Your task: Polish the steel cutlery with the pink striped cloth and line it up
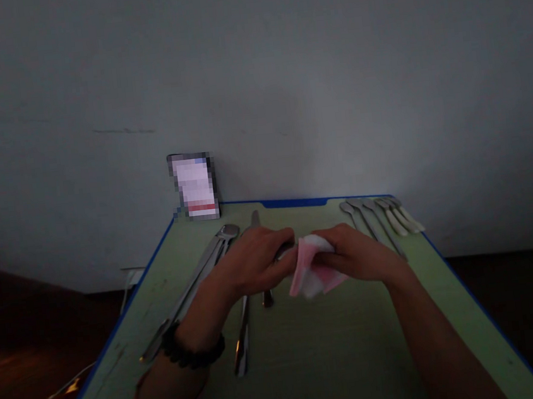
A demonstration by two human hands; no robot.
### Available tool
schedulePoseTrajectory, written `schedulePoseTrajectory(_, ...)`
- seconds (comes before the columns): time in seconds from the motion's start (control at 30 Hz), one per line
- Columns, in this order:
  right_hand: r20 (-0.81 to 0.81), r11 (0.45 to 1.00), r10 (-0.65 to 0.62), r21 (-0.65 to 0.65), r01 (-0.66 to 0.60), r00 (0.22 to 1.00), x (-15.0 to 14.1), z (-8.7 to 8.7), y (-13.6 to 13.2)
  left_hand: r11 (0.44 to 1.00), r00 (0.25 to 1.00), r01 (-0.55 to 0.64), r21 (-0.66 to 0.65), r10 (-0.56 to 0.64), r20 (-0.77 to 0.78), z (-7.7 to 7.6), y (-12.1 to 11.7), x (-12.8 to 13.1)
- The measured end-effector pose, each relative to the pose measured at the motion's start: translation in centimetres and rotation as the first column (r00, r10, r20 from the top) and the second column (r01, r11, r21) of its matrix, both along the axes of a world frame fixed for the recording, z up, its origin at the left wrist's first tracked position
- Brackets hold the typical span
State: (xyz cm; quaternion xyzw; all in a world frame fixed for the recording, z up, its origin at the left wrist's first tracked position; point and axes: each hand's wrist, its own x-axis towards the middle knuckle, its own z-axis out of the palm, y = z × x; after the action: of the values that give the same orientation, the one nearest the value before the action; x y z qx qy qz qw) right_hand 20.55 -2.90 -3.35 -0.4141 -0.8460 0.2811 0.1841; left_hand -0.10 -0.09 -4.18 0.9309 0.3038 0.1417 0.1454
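Note:
Above the middle of the table, my right hand is closed on a pink-and-white cloth that hangs in loose folds. My left hand meets it from the left, fingers closed and thumb against the cloth. A grey glint of metal shows between its thumb and forefinger; it looks like a piece of cutlery, mostly hidden by the hand and cloth. Under my left hand lie a table knife, its lower part covered, and a long shiny handle.
More metal cutlery lies slantwise along the table's left side. At the right are several long-handled spoons and white-handled pieces. A phone leans on the wall at the back left. The green table has a blue edge.

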Motion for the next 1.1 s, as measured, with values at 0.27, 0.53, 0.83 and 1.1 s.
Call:
schedulePoseTrajectory(0.27,-0.092,0.991,0.135,-0.007,-0.136,0.987,0.3,-0.8,0.4,0.993,0.998,0.042,0.109,-0.046,0.032,0.3,0.2,-0.6)
schedulePoseTrajectory(0.53,0.005,0.992,0.091,-0.089,-0.090,0.996,3.6,-0.7,0.8,0.994,0.998,0.006,0.113,-0.013,0.064,-0.1,0.8,-1.6)
schedulePoseTrajectory(0.83,0.041,0.995,0.063,-0.077,-0.059,0.997,1.5,-0.1,0.0,0.998,1.000,0.028,0.058,-0.028,0.006,0.5,-0.4,0.3)
schedulePoseTrajectory(1.1,-0.005,0.990,0.118,-0.074,-0.118,0.993,1.0,-0.8,0.4,0.997,1.000,0.027,0.068,-0.027,-0.008,0.4,0.1,-0.2)
